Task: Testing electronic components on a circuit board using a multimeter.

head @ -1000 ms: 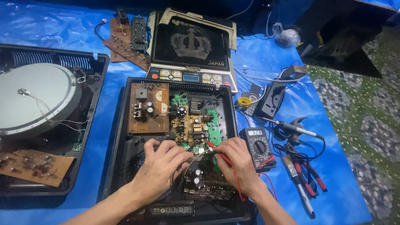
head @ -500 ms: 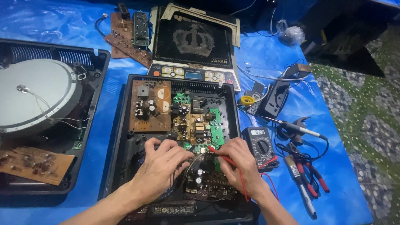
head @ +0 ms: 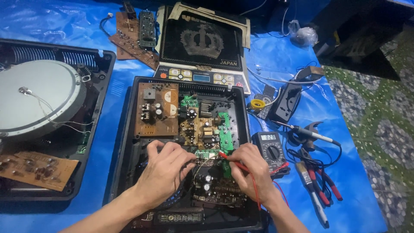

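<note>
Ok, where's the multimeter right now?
In the head view, the multimeter lies on the blue sheet just right of the open black case, beside the right hand, with the soldering iron further right.

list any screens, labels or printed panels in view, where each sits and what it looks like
Multimeter screen: right of the right hand, small grey rectangle, dark digits.
Display strip: chassis near edge, long, dark.
Cooktop glass panel: behind the open chassis, black, pale emblem, button row.

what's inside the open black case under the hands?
Open black case holds brown and green circuit boards, capacitors, wiring. Left hand and right hand, holding a red probe, cover the middle boards.
</note>
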